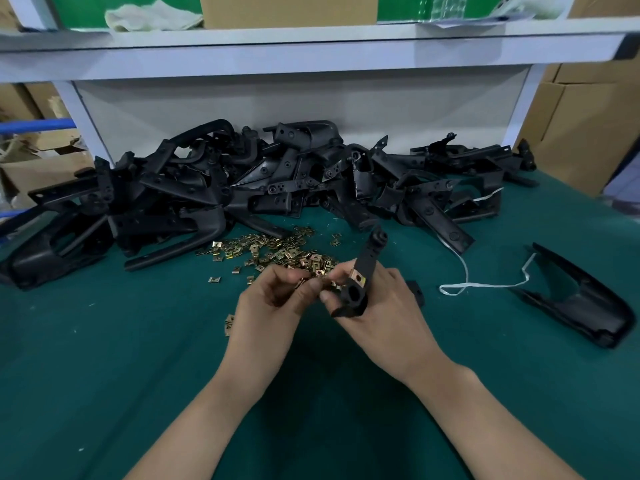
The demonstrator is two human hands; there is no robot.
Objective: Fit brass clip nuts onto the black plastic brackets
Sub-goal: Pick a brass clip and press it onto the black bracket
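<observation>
Brass nut (302,283) in left fingers (287,271), bracket (367,261) beside

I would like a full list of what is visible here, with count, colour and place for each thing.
brackets: many, black, piled at the back of the table
held bracket: one, black, in the right grip, with one brass nut fitted
clip nuts: many, brass, heaped before the pile
lone bracket: one, black, on the table at the right
string: one, white, beside the lone bracket
table: one, green top
shelf: one, white, above the pile
boxes: several, brown, at both sides and on the shelf
left grip: one, bare, pinches clip nuts
right grip: one, bare, holds the held bracket
</observation>
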